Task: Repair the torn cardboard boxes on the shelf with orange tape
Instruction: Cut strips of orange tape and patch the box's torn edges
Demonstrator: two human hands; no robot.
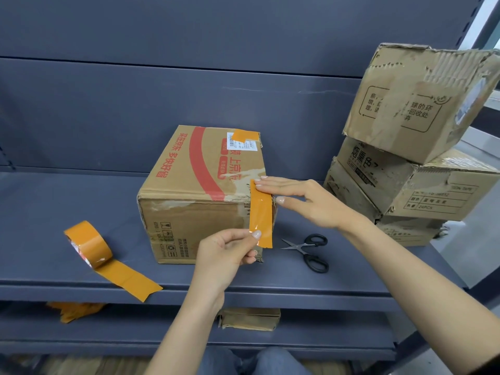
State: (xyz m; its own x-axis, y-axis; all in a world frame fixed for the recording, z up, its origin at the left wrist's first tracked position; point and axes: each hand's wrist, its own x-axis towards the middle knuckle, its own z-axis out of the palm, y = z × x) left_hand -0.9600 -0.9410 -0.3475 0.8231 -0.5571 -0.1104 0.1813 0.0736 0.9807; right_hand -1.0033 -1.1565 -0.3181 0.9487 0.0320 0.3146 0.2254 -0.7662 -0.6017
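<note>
Orange strip [261, 213] over box [194, 201] corner edge, both hands on

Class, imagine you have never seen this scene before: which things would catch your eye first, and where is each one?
First the bright orange tape strip at the near right corner of the red-printed cardboard box in the middle of the shelf: the right hand presses its top end flat and the left hand pinches its bottom end. Next, the orange tape roll lying left with a loose tail, and the battered stack of boxes on the right.
</note>
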